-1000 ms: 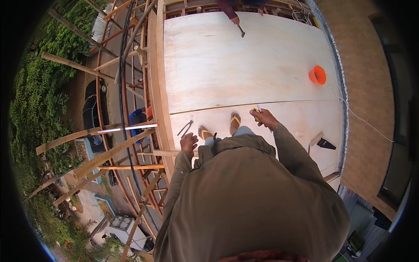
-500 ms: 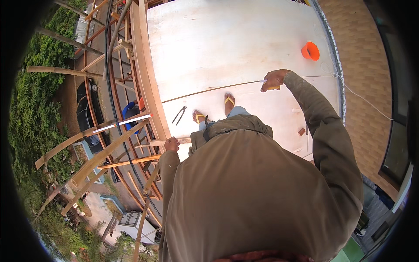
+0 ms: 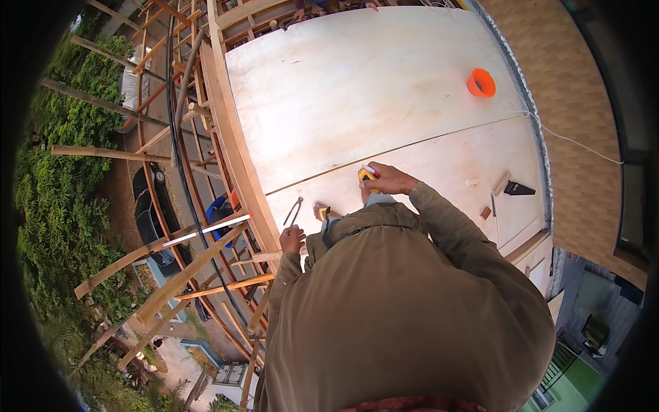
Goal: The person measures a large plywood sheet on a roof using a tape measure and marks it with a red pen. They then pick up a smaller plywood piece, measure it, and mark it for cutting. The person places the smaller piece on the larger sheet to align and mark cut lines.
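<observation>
Currently clasping tape measure [image 3: 366,176] and pen [image 3: 371,170] in right hand [image 3: 393,180], closed round both, at 2 o'clock from left hand [image 3: 292,239], with bucket [image 3: 481,83] farther along. Holding left hand half-curled just beside pincers [image 3: 299,201], lying at 12 o'clock on board [image 3: 446,172]; cannot tell whether gripping anything.

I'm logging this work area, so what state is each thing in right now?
Right hand: closed around a yellow tool
Left hand: fingers curled; whether it holds anything is unclear
Pincers: lying on the pale panel, handles spread
Orange bucket: open-topped, no lid visible
Black-bladed tool: lying down, unheld
White cable: slack
</observation>
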Motion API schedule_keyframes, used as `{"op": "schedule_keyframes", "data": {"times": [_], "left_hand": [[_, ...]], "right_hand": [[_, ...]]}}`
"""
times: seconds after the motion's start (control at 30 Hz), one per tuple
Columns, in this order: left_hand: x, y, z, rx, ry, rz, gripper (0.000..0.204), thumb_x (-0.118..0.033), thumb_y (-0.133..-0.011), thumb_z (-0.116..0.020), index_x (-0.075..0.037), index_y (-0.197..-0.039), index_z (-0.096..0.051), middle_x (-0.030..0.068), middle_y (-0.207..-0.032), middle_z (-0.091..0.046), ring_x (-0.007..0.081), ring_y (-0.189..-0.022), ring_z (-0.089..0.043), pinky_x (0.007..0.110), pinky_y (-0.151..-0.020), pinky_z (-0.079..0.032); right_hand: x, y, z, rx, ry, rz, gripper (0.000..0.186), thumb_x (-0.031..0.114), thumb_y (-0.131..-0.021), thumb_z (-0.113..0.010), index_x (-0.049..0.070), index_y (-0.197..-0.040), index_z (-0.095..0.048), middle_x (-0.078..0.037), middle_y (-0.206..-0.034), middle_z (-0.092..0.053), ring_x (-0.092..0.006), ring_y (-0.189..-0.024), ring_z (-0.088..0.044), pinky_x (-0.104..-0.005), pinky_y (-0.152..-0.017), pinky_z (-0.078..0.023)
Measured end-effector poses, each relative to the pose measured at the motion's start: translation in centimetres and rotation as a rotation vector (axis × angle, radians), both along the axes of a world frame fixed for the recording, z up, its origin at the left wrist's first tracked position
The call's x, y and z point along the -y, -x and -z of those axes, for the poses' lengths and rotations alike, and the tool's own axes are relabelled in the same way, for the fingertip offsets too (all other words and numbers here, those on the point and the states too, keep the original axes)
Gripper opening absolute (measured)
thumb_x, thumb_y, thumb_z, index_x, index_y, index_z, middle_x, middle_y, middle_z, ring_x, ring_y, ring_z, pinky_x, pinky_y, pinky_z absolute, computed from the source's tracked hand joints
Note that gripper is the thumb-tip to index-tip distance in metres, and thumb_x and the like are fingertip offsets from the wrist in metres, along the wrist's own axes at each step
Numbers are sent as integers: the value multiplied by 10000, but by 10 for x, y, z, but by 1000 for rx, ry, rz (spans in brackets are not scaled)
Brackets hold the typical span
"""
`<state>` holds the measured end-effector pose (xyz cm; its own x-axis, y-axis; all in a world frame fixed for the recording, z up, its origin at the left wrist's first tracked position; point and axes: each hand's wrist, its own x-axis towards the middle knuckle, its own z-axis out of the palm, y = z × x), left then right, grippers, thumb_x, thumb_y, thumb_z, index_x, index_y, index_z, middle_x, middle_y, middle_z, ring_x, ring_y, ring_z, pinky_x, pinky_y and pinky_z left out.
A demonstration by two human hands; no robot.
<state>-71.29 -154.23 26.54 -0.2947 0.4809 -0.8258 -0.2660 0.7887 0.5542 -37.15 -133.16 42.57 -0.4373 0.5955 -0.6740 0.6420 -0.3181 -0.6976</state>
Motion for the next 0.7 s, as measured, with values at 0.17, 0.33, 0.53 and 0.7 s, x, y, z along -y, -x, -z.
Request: {"op": "schedule_keyframes", "data": {"times": [0.17,0.33,0.53,0.7], "left_hand": [[-65,-5,-35,10,-163,39,295,-309,-943,-619,-58,-1096,-592,65,-961,-673,145,-799,-637,315,-640,-496],[-73,-14,-68,81,-201,147,311,-300,-923,-643,-59,-1115,-595,46,-969,-664,135,-846,-629,272,-676,-475],[-69,-48,-100,134,-197,308,410,-329,-928,-618,-40,-1217,-580,69,-1062,-672,157,-952,-624,305,-788,-475],[-82,-78,-126,210,-379,300,503,-380,-989,-540,1,-1318,-512,107,-1177,-628,175,-1080,-585,353,-899,-470]], "right_hand": [[20,20,-10,-23,-33,41,592,468,-785,-712,23,-1149,-569,-127,-967,-627,-205,-869,-590,-334,-769,-477],[34,19,-12,-13,-13,34,674,456,-809,-711,2,-1275,-534,-159,-1114,-629,-233,-1009,-597,-345,-872,-471],[37,34,-12,-24,-1,18,677,417,-835,-705,-14,-1310,-488,-154,-1149,-599,-230,-1029,-577,-341,-883,-460],[33,56,-16,-124,17,-95,711,493,-815,-713,-4,-1272,-491,-177,-1129,-602,-255,-1099,-547,-363,-946,-439]]}}
